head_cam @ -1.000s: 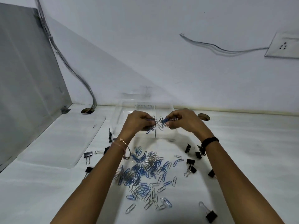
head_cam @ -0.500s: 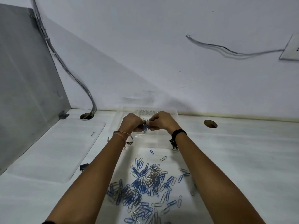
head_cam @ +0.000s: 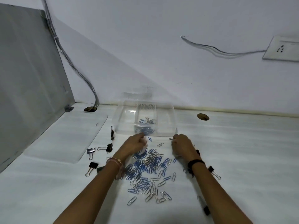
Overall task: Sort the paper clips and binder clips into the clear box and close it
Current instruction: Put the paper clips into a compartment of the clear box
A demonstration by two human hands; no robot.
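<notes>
Between hands: paper clips (head_cam: 146, 167); binder clips (head_cam: 93, 166) flank; fingers curled, grip unclear.

The clear box (head_cam: 127, 120) at frame centre was transparent glossy plastic. Below it, the paper clips (head_cam: 145, 165) looked like thin wire, some bare silvery metal, others coated blue. The binder clips (head_cam: 93, 165) at lower left were matt black with shiny wire handles. The surface (head_cam: 242, 151) was white, smooth, faintly sheened.
</notes>
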